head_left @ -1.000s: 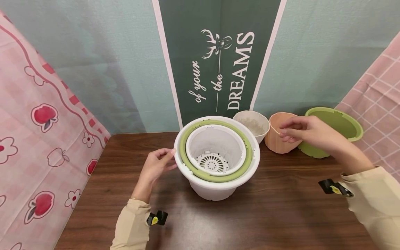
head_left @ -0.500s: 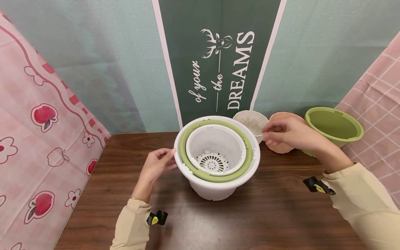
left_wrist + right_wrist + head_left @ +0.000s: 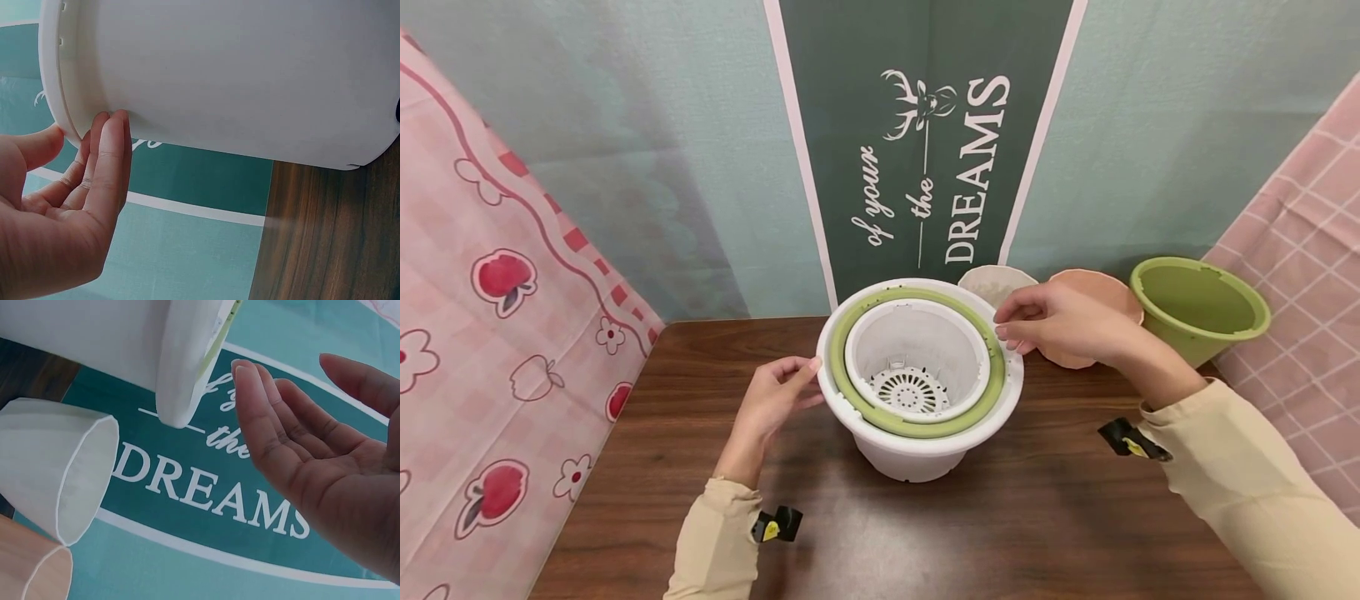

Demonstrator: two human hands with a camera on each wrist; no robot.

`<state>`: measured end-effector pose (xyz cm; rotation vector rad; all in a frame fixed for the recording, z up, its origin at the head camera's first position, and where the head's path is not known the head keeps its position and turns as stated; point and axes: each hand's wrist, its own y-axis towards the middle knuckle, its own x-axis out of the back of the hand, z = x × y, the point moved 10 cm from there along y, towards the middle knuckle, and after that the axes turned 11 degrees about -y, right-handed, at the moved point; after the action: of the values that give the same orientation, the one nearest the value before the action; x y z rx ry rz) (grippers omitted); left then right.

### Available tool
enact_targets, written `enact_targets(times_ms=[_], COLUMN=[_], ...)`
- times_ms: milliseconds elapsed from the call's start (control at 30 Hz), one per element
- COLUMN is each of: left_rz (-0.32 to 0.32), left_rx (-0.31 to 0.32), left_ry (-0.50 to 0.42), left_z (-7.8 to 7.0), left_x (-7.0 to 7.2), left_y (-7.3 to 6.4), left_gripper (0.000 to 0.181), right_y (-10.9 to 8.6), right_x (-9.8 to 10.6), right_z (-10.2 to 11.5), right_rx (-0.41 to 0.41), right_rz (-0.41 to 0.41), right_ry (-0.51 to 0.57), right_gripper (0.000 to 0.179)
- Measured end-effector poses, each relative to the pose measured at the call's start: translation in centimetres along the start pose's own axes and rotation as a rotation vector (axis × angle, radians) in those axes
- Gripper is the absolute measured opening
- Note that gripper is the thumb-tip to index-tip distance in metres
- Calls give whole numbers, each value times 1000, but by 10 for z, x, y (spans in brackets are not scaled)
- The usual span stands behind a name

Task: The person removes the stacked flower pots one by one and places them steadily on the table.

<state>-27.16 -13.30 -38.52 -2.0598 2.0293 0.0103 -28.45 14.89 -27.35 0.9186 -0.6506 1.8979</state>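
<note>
A large white flowerpot (image 3: pixel 910 467) stands on the table, with a green pot (image 3: pixel 925 428) and a smaller white pot (image 3: pixel 917 321) nested inside it. The slotted base (image 3: pixel 910 390) of the innermost pot shows. My left hand (image 3: pixel 775 396) pinches the large pot's rim at its left side; in the left wrist view the thumb (image 3: pixel 47 147) is at the rim's edge and the fingers (image 3: pixel 109 156) lie against the wall below. Over the right side of the rim hovers my right hand (image 3: pixel 1060 325), fingers loosely bent and holding nothing; the right wrist view shows a gap between its fingertips and the rim.
Behind on the right stand a cream faceted pot (image 3: pixel 996 279) with pale contents, a peach faceted pot (image 3: pixel 1097 287) partly hidden by my right hand, and a green pot (image 3: pixel 1195 333). A blue-green cloth backdrop (image 3: pixel 700 167) hangs behind the wooden table (image 3: pixel 715 337), with pink cloths at both sides.
My right hand has moved left, from over the peach pot past the cream pot to the nested pots' right rim. The left hand and the pots have stayed still.
</note>
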Motion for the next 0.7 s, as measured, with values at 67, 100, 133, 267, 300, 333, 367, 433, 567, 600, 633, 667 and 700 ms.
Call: enact_targets(times_ms=[67, 100, 133, 267, 300, 333, 367, 433, 567, 600, 633, 667, 700], left_rz=[0, 0, -1, -2, -2, -1, 0, 1, 2, 3, 3, 3, 3], left_rx=[1, 1, 1, 5, 6, 6, 6, 6, 2, 2, 2, 2, 2], left_ry=[2, 4, 7, 16, 18, 18, 19, 20, 20, 20, 21, 22, 22], left_z=[0, 0, 0, 0, 0, 0, 0, -1, -1, -1, -1, -1, -1], left_x=[0, 0, 0, 0, 0, 0, 0, 0, 0, 0, 0, 0, 0], left_y=[0, 0, 0, -1, -1, -1, 0, 0, 0, 0, 0, 0, 0], left_gripper=[27, 27, 27, 26, 26, 27, 27, 27, 26, 26, 26, 26, 26], right_y=[3, 4, 5, 7, 8, 8, 9, 10, 14, 15, 16, 18, 19], right_x=[-3, -5, -7, -15, -16, -17, -18, -18, -21, -21, -22, -22, -21], right_z=[0, 0, 0, -2, -3, -3, -3, -2, -3, -3, -4, -5, -6], right_rx=[-15, -18, -28, -54, -59, -65, -67, -67, -76, -82, -92, -100, -105], right_rz=[16, 24, 36, 75, 80, 84, 87, 88, 100, 102, 107, 109, 110], right_ry=[17, 26, 45, 130, 144, 159, 172, 185, 226, 227, 231, 221, 204], right_gripper=[20, 20, 20, 21, 20, 20, 20, 19, 18, 18, 18, 18, 18])
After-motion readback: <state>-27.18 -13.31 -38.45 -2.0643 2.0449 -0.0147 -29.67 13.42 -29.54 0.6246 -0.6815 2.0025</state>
